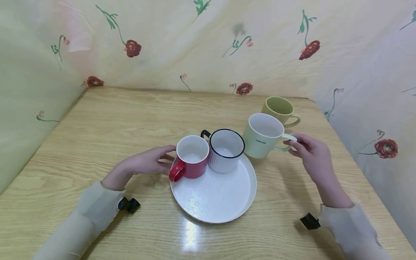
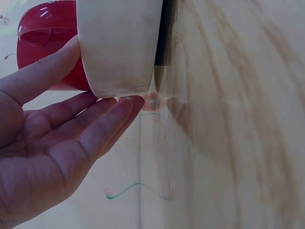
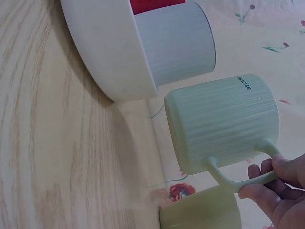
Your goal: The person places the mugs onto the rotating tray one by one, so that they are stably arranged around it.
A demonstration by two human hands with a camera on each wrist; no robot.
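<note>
My right hand (image 1: 313, 155) pinches the handle of a pale green mug (image 3: 221, 124), which hangs above the table beside the tray. Straight fingers of my left hand (image 2: 57, 143) rest against the left wall of a round white tray (image 1: 224, 202), the thumb up by its rim. On the tray's far side stand a red mug (image 1: 197, 169), white inside with its handle toward the left hand, and a white mug (image 1: 224, 164) with a black rim and black handle. Behind the pale green mug, an olive green mug (image 1: 280, 106) stands on the table, partly hidden.
The wooden table (image 1: 107, 126) reaches back to a wall hung with flowered cloth (image 1: 182, 43). More of this cloth lines the left and right sides. Small black devices (image 1: 310, 221) are strapped at both wrists.
</note>
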